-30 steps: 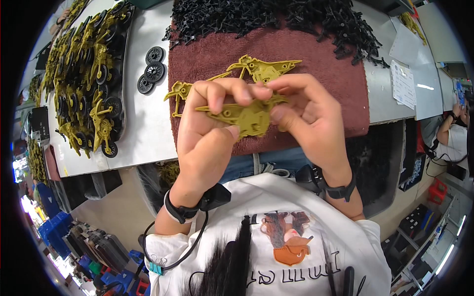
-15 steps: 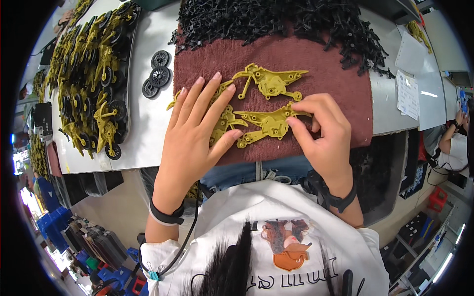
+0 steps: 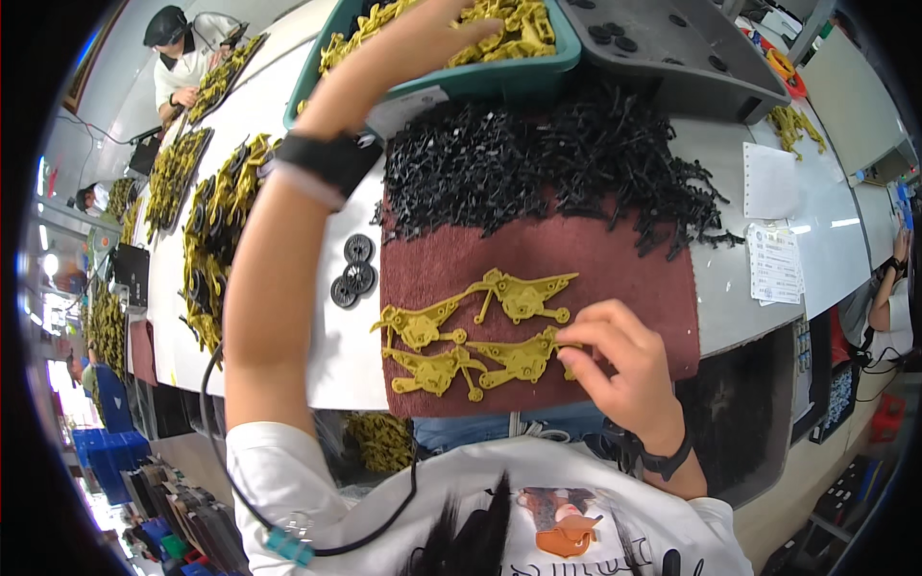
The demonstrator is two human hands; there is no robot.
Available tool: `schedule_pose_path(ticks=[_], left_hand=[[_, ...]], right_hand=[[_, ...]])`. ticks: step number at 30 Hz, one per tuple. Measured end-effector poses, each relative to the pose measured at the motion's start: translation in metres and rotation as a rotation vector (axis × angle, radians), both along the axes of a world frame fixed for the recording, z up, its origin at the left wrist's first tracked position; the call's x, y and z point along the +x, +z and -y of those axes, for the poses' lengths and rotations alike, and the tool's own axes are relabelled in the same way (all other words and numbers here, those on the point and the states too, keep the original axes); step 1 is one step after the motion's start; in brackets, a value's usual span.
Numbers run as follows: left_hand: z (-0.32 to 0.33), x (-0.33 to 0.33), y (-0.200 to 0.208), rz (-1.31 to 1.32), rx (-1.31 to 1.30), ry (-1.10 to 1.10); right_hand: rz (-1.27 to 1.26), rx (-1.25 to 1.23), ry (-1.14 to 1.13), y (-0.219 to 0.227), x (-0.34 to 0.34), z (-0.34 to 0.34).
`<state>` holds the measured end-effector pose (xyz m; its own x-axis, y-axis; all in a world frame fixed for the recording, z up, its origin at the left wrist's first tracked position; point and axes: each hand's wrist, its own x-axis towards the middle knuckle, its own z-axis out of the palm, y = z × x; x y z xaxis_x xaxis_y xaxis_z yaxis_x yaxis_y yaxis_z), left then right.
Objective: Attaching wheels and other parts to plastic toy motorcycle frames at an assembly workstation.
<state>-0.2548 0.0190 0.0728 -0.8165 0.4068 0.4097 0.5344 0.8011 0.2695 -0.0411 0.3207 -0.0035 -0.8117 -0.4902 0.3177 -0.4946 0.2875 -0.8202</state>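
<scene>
- Four yellow motorbike-shaped pieces (image 3: 519, 357) lie flat on the near part of the reddish-brown cloth (image 3: 615, 269), in two rows of two
- Right hand (image 3: 619, 370): over the cloth's near right part, thumb and forefinger at the right end of the lower right piece; I cannot tell whether they pinch it
- Left hand (image 3: 413, 48): beyond the cloth's far edge, well apart from the right hand and over the green bin (image 3: 509, 80), its tips cut off by the upper edge, so I cannot tell whether it is closed on anything
- Green bin: beyond the cloth, heaped with yellow parts (image 3: 523, 34)
- Grey tray (image 3: 715, 104): beyond the cloth to the right, a few black round pieces (image 3: 615, 38) scattered inside
- Black parts (image 3: 499, 163): a wide pile over the cloth's far part, spilling past its right side
- Three black wheels (image 3: 359, 277): just left of the cloth, touching or overlapping
- Yellow-and-black assemblies (image 3: 206, 240): heaped farther left of the cloth, partly behind the left forearm
</scene>
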Motion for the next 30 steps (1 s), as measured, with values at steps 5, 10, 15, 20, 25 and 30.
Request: schedule_pose_path(ticks=[5, 10, 15, 20, 25, 30], left_hand=[[-0.029, -0.057, -0.022, 0.472, -0.308, 0.314], [0.000, -0.044, -0.022, 0.382, -0.261, 0.227], [0.034, -0.027, -0.020, 0.127, 0.047, 0.147], [0.005, 0.041, 0.006, -0.129, 0.754, 0.081], [-0.086, 0.157, 0.000, 0.233, 0.957, -0.139], [-0.144, 0.243, -0.032, 0.295, 0.540, -0.202]], right_hand=[[-0.025, 0.001, -0.019, 0.005, -0.011, -0.018], [0.036, 0.031, -0.115, 0.006, -0.021, -0.046], [-0.002, -0.014, -0.111, 0.012, -0.020, -0.054], [-0.073, -0.080, -0.149, 0.015, -0.017, -0.051], [0.051, -0.307, -0.011, 0.025, -0.001, -0.035], [-0.028, -0.240, 0.100, 0.041, 0.012, -0.007]])
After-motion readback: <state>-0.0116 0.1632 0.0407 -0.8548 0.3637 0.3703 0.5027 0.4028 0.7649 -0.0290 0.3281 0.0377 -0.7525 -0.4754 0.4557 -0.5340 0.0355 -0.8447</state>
